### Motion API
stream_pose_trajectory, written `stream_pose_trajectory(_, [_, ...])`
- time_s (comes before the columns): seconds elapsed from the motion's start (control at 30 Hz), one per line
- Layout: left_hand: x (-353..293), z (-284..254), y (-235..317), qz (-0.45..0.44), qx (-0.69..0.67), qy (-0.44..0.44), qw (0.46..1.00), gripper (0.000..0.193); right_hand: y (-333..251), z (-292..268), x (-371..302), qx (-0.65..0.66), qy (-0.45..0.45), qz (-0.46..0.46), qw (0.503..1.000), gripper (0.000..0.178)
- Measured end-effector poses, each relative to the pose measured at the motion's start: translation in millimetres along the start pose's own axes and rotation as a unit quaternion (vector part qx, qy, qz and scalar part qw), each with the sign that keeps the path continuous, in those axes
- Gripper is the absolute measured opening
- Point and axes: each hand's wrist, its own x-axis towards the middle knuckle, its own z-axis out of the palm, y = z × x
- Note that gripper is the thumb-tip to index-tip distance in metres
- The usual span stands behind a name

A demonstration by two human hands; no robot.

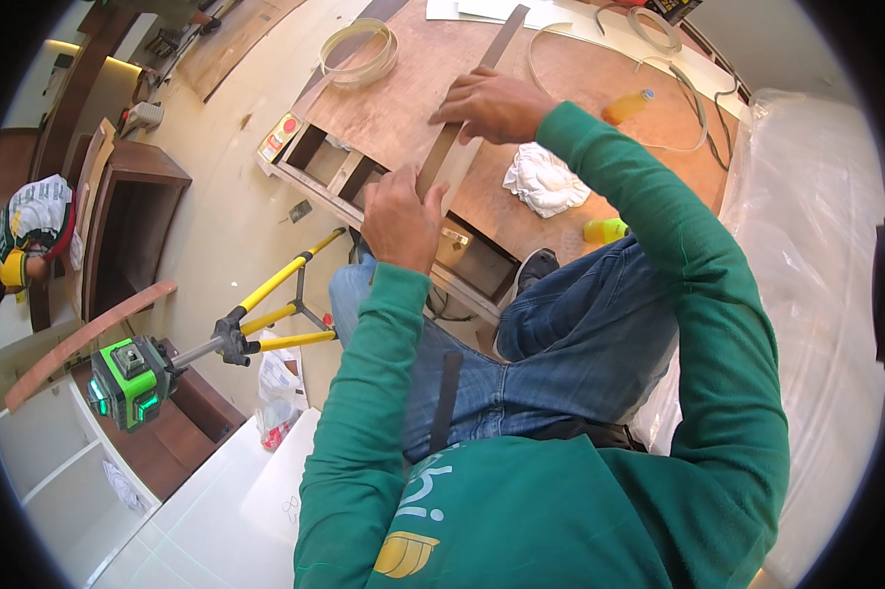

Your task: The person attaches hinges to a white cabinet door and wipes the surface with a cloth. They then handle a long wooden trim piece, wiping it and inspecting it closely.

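A long, narrow brown wooden strip (501, 41) runs from the far edge of the work surface toward my lap. My left hand (403, 221) is closed around its near end, thumb on the right side. Farther along, my right hand (492, 105) curls over the strip from above, with bent fingers to its left and the thumb near its right edge. The palm hides that stretch of wood. Just right of the strip lies a crumpled white cloth (546, 180) on the reddish-brown wooden worktop (580, 88).
Coiled edge banding (359, 54) sits at the far left of the worktop, and a yellow-orange bottle (627, 106) lies at right. Open compartments (472, 257) line its near side. A green laser level (133, 383) on a yellow tripod (276, 285) stands left. Another person (35, 231) bends at far left.
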Motion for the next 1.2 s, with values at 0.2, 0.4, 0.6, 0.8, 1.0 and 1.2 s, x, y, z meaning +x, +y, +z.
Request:
stream_pose_trajectory(0.2, [21.4, 3.7, 12.4, -0.079, 0.069, -0.095, 0.990, 0.034, -10.0, 9.8, 11.3, 0.008, -0.027, 0.004, 1.000, 0.030])
stream_pose_trajectory(0.4, [26.7, 8.9, -3.6, -0.076, 0.077, -0.054, 0.993, 0.027, -8.2, 18.5, 24.4, -0.010, 0.004, -0.003, 1.000, 0.024])
stream_pose_trajectory(0.6, [28.0, 13.3, -10.2, -0.076, 0.075, -0.043, 0.993, 0.027, -10.9, 13.1, 33.7, -0.006, -0.026, -0.005, 1.000, 0.025])
stream_pose_trajectory(0.8, [32.4, -0.3, 4.1, -0.064, 0.067, -0.081, 0.992, 0.032, 17.8, 5.8, 27.2, 0.006, 0.004, -0.003, 1.000, 0.037])
stream_pose_trajectory(1.0, [66.8, 19.6, 21.4, 0.002, 0.061, -0.074, 0.995, 0.034, 90.8, -13.8, 17.9, -0.017, -0.022, 0.068, 0.997, 0.040])
stream_pose_trajectory(1.2, [119.9, 41.2, 43.5, -0.042, 0.039, -0.111, 0.992, 0.028, 92.9, -11.3, 26.1, -0.021, -0.016, 0.047, 0.999, 0.027])
